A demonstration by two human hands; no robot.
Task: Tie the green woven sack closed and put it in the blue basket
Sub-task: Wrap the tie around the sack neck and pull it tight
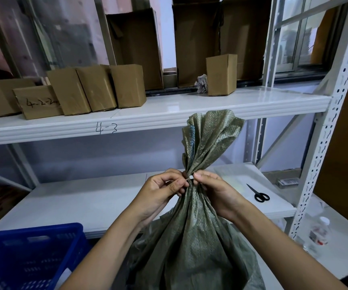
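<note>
- Both hands meet at the sack's gathered neck, frame centre. Left hand [162,186] pinches a thin pale tie [187,179] between thumb and fingers; right hand [215,190] clamps the bunched fabric, thumb tip on the tie's small white head.
- Green woven sack [192,237]: bulk hangs at 6 o'clock between the forearms, neck cinched at centre, loose mouth fanning up toward 12 o'clock in front of the upper shelf [148,120] edge.
- Blue basket [25,256]: 8 o'clock, well apart from the sack, on or against the lower shelf [97,201]. Contents unclear.
- Cardboard boxes [97,88]: row on the upper shelf, 10 to 12 o'clock.
- Scissors [260,194]: black, lying on the lower shelf at 3 o'clock.
- Progress, judged: neck gathered and tie around it, tightening likely under way; whether it is fully locked cannot be told. Left: finish the cinch, perhaps trim the tail, then carry the sack to the basket.
</note>
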